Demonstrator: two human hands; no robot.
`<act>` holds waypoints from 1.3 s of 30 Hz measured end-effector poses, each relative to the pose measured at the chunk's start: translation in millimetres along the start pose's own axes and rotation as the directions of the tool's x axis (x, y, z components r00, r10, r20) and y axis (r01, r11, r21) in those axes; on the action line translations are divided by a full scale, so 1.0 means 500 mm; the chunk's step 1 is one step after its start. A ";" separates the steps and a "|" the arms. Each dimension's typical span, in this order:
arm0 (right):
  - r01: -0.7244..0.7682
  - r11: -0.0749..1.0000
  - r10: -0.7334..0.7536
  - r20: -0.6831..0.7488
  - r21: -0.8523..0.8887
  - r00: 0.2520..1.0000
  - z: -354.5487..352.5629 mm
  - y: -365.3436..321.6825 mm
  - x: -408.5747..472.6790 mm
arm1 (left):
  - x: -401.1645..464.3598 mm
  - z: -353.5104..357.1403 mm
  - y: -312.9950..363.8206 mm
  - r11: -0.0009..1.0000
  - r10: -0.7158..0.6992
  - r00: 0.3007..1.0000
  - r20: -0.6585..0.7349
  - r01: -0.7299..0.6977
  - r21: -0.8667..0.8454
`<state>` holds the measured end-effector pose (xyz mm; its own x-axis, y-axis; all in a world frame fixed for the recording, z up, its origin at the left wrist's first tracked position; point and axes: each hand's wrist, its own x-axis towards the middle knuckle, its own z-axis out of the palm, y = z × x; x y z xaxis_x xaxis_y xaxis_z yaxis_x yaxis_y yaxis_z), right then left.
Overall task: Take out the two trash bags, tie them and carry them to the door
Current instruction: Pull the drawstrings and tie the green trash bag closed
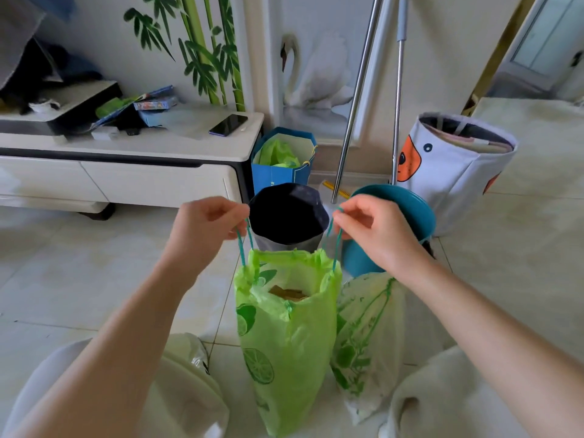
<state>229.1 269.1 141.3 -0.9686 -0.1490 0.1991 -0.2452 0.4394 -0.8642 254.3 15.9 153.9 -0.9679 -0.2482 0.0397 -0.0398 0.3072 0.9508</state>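
A green trash bag (289,336) printed with lime slices hangs in front of me, its mouth partly gathered, brown scraps showing inside. My left hand (207,224) pinches the left teal drawstring loop (242,248). My right hand (376,230) pinches the right drawstring loop (335,245). Both loops are pulled apart and upward. A second bag (368,339), white with green print, lies on the floor to the right, behind the green one.
A dark bin (289,216) and a teal bin (410,213) stand just beyond the bag. A blue paper bag (282,172), two metal poles (354,99), a white fabric basket (455,165) and a low TV cabinet (126,172) line the wall. My knees frame the bottom.
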 end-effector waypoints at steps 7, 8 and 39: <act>0.031 0.997 -0.036 -0.067 -0.075 0.997 0.020 -0.006 -0.001 | -0.021 0.024 0.009 0.999 0.032 0.998 0.063 -0.032 0.010; 0.056 0.996 -0.062 -0.081 -0.072 0.995 0.019 -0.011 -0.005 | -0.025 0.026 0.013 0.998 0.061 0.996 0.060 -0.060 -0.017; -0.206 0.978 0.208 0.117 -0.025 0.971 0.037 -0.036 -0.019 | -0.031 0.128 -0.075 0.914 0.050 0.932 0.359 -0.188 0.360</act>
<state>243.5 246.4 146.4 -0.9868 -0.1566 -0.0403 -0.0409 0.4826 -0.8749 254.8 66.7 97.9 -0.9931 0.1143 -0.0258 0.0563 0.6582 0.7507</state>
